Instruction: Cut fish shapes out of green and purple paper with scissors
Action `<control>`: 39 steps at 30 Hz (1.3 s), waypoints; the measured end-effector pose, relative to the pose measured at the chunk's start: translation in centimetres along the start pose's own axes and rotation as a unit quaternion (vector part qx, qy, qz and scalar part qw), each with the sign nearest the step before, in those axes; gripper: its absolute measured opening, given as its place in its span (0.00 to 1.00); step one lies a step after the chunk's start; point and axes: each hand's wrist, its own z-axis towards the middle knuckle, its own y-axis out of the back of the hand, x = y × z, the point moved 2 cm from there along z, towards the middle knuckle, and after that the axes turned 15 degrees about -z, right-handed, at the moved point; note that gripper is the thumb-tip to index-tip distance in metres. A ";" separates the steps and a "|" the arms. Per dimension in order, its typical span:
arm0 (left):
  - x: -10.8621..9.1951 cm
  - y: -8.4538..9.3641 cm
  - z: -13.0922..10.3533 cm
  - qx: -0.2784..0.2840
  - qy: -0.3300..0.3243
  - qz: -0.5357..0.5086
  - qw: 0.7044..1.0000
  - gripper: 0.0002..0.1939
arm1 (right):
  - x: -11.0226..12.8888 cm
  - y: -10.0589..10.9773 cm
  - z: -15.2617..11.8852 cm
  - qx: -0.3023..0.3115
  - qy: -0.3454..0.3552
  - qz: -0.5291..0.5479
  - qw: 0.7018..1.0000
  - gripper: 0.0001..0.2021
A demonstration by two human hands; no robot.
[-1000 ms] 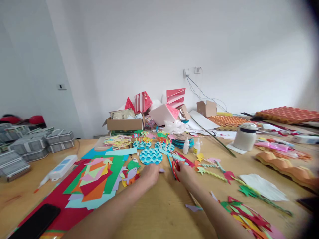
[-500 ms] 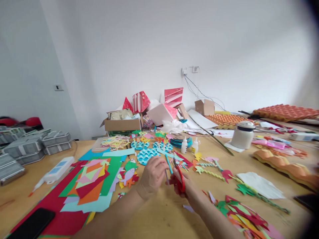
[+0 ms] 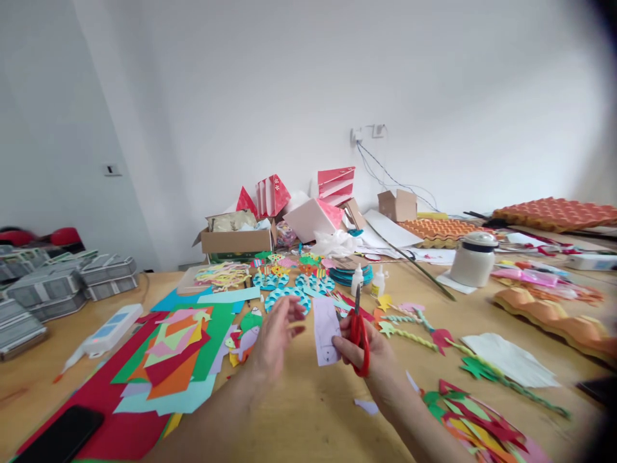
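In my right hand [image 3: 369, 354] are red-handled scissors [image 3: 360, 341], blades pointing up. The thumb and fingers of the same hand also pinch a lilac sheet of paper [image 3: 326, 328] with drawn lines and a small round mark near its bottom. My left hand [image 3: 279, 334] is held to the left of that paper, apart from it, fingers spread with nothing in them. Just beyond the hands lie blue wavy discs [image 3: 288, 300]. Cut paper fish [image 3: 248, 339] rest on the table left of my left hand, partly hidden by it.
Coloured paper sheets [image 3: 222, 321] and a black phone [image 3: 62, 432] lie at left, near a white glue gun [image 3: 108, 331]. Two glue bottles [image 3: 357, 283] stand ahead. Paper scraps [image 3: 482, 421], a napkin [image 3: 506, 360] and a lidded jar [image 3: 473, 260] are at right.
My left hand has let go of the lilac paper and moved left, its fingers opening. The paper, previously edge-on, now faces me in my right hand, with the scissors turned upright.
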 end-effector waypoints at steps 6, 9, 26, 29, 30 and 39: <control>0.8 -1.1 -0.4 0.083 0.092 -0.030 0.992 0.17 | 1.1 -1.1 1.4 0.023 0.024 -0.038 0.999 0.17; 0.7 -0.5 0.6 0.014 0.063 0.018 0.998 0.14 | 1.3 -1.7 1.8 0.020 0.025 -0.051 0.998 0.16; 0.4 -0.7 -1.2 0.083 0.066 0.109 0.988 0.09 | 2.1 -1.2 0.4 -0.023 0.052 -0.063 0.996 0.13; -0.3 -0.9 -1.3 0.019 0.030 0.156 0.987 0.10 | 2.5 -1.2 -0.2 -0.036 0.053 -0.062 0.996 0.13; -0.5 -0.9 -1.3 -0.010 0.013 0.159 0.987 0.11 | 2.5 -1.3 -0.4 -0.038 0.051 -0.063 0.996 0.12; 0.3 -2.0 -0.8 -0.020 -0.025 0.135 0.990 0.14 | 2.1 -1.7 -1.2 -0.022 0.035 -0.033 0.999 0.17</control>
